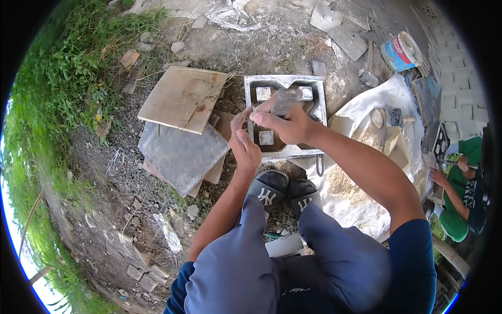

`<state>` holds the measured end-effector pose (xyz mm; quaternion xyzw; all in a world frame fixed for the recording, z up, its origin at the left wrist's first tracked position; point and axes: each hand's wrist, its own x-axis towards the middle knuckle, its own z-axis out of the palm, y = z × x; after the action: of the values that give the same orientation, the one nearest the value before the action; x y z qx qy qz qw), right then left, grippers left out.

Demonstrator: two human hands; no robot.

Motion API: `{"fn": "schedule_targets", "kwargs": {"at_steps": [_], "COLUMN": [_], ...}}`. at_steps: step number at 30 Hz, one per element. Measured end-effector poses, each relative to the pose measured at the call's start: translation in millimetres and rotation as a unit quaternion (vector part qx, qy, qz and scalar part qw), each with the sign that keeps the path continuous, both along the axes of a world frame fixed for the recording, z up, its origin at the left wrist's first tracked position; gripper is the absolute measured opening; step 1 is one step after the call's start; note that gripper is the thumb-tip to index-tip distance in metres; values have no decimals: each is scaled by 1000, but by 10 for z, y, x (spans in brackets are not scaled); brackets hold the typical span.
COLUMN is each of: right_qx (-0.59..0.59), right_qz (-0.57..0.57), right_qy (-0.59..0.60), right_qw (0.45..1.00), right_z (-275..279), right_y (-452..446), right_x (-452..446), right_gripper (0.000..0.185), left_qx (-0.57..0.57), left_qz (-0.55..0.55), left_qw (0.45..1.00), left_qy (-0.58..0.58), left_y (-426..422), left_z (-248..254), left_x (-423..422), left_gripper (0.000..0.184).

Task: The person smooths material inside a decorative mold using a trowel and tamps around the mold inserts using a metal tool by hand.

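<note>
A square grey metal mould (285, 80) with raised blocks inside lies on the ground in front of my feet. My left hand (246, 149) is at the mould's left side, its fingers curled against the rim. Above the middle of the mould, my right hand (293, 125) is closed around a thick grey cylindrical tool (286, 101), held tilted. The tool's lower end is hidden behind my hand. A thin metal loop (320, 165) sticks out at the mould's near right corner.
Stacked flat boards (183, 157) lie left of the mould. To the right, a white sack (361, 201) carries sandy powder (342, 180) and a trowel-like tool (385, 123). A paint bucket (402, 52) stands at the far right. Another person (463, 193) works at the right edge.
</note>
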<state>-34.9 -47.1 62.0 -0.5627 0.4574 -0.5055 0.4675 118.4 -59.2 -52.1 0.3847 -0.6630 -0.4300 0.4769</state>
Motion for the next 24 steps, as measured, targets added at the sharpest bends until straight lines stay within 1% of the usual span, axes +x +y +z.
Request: {"fn": "schedule_targets", "kwargs": {"at_steps": [1,2,3,4,5,7,8,9,11,12,13,15,16,17,19,20,21,23,24], "right_qx": [-1,35,71,107,110,60,46,45,93,99,100,159,108,107,149,198,201,149,94], "right_qz": [5,0,-8,5,1,-16,19,24,-1,16,13,-2,16,20,29,-13,-16,-23,-37], "right_qy": [3,23,43,17,12,-131,-122,-118,10,-96,-99,-114,-138,-136,-45,-25,-30,8,14], "right_qw": [1000,999,997,994,994,990,991,992,996,990,990,981,984,985,987,980,979,989,995], "right_z": [-59,-183,-123,-65,-17,134,127,79,-51,11,61,116,-19,-82,-29,-27,74,237,95], "right_y": [-15,-26,-70,-104,-65,-17,-9,-10,-10,-63,-68,-53,-56,-63,-124,-147,-103,-3,10], "right_x": [5,19,50,24,5,34,0,-12,-35,1,-29,-85,-88,-84,-67,-56,-42,15,32], "right_gripper": [31,32,32,30,30,26,26,26,29,31,31,28,28,28,31,37,37,41,41], "left_qx": [-4,-6,-10,-2,12,4,-1,-11,-8,-1,1,1,7,6,-18,-21,-15,0,8], "left_qz": [-12,-7,-8,-1,2,4,3,2,5,9,5,4,3,7,6,5,5,5,1], "left_qw": [1000,1000,1000,1000,1000,1000,1000,1000,1000,1000,1000,1000,1000,1000,1000,1000,1000,1000,1000], "left_qy": [-3,-1,2,7,7,-5,-1,6,-2,-14,-17,-10,-14,-12,-3,-2,1,0,-9], "left_y": [-19,-24,-36,-37,-2,-9,-6,-21,-12,-29,-33,4,2,15,-21,-46,-27,35,32], "left_z": [33,3,0,-17,-47,-56,-41,-13,-45,-4,14,51,34,20,21,-2,0,-18,-10], "left_x": [-11,-21,-44,-57,-32,-14,-18,-38,-35,-51,-59,-40,-33,-24,-51,-73,-65,-5,4], "left_gripper": [73,73,73,73,74,74,73,72,75,78,78,77,77,77,71,71,71,71,71]}}
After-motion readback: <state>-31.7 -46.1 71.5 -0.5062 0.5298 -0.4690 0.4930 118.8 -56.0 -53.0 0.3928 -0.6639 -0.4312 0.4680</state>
